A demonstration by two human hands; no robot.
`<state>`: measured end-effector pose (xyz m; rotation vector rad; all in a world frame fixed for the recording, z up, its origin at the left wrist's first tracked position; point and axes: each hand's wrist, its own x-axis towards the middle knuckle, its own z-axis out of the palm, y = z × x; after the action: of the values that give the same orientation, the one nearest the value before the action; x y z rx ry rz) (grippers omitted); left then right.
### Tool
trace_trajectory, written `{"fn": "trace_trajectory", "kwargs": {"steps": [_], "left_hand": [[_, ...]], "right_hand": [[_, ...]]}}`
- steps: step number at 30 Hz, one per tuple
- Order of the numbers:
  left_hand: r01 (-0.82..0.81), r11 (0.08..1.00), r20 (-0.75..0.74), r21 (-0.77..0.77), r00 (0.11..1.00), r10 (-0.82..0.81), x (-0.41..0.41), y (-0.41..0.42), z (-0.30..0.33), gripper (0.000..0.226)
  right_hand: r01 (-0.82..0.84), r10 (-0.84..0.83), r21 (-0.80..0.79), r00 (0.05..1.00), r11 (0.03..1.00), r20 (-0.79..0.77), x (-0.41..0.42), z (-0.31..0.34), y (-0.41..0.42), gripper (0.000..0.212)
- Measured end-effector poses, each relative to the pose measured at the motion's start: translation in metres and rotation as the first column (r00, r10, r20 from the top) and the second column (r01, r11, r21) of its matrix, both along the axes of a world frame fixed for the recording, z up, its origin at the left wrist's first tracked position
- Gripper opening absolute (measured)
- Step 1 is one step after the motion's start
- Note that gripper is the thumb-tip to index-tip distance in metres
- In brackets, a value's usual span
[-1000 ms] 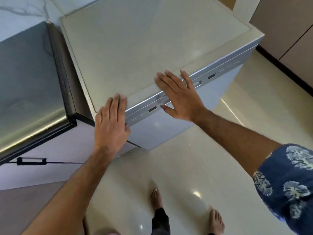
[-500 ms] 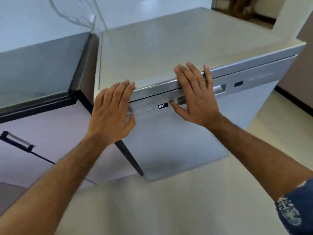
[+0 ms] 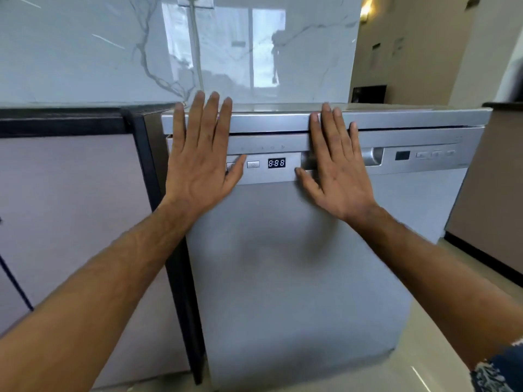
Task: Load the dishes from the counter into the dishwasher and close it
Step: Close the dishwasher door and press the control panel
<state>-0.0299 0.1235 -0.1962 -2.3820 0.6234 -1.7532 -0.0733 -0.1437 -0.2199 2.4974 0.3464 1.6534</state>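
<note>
The dishwasher (image 3: 297, 264) fills the middle of the frame, its grey door upright with only a thin dark gap under the top edge. Both hands lie flat against the door's upper part, fingers straight and spread, gripping nothing. The left hand (image 3: 199, 162) sits left of centre — fingertips reaching over the top trim, thumb across the buttons at the left end of the control panel (image 3: 268, 168). The right hand (image 3: 338, 171) sits right of centre, covering most of the recessed handle (image 3: 372, 157), its thumb pointing toward the display (image 3: 276, 162), which reads 8:88. A pale cabinet (image 3: 70, 207) stands at the left, and a marble wall (image 3: 113, 52) fills the upper left.
</note>
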Motion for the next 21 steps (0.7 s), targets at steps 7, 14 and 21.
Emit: {"fn": "trace_trajectory", "kwargs": {"steps": [7, 14, 21], "left_hand": [[0.009, 1.000, 0.067, 0.016, 0.998, -0.010, 0.007, 0.002, -0.034, 0.085], [0.045, 0.999, 0.120, 0.010, 0.992, -0.045, 0.014, 0.002, -0.036, 0.084], [0.060, 0.998, 0.135, 0.010, 0.989, -0.060, 0.014, 0.002, -0.039, 0.083]], "right_hand": [[0.037, -0.037, 0.070, 0.999, 0.997, 0.006, 0.007, -0.029, 0.010, 0.083], [0.056, -0.058, 0.047, 0.998, 0.997, 0.036, 0.014, -0.031, 0.009, 0.086], [0.074, -0.075, 0.041, 0.997, 0.996, 0.020, 0.010, -0.029, 0.010, 0.084]]}}
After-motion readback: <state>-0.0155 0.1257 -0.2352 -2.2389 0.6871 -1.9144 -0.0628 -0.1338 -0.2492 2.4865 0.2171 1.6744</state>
